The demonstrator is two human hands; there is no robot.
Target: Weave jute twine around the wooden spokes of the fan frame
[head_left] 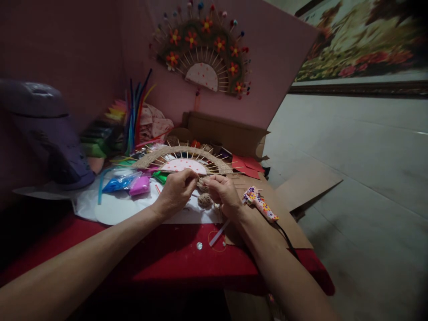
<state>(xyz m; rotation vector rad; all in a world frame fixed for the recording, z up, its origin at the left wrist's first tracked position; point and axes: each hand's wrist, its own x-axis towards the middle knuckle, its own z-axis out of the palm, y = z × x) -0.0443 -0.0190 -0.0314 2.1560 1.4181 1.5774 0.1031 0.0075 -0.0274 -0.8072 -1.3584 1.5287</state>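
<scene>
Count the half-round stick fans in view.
2: the flowered fan on the pink wall, and the plainer fan over the red-covered table, beyond the left hand and right hand. Clutter could hide more.

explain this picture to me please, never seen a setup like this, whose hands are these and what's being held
There is no machine here: a person's bare left hand and right hand are at work. The single picture comes from a camera worn on the head, looking forward and down.

On the table with a red cloth lie a stick-and-twine fan, a ball of twine, a blue packet and a flowered glue gun. A decorated fan hangs behind.

Both hands' fingertips are pinched close together; whatever is between them is too small to tell.
</scene>
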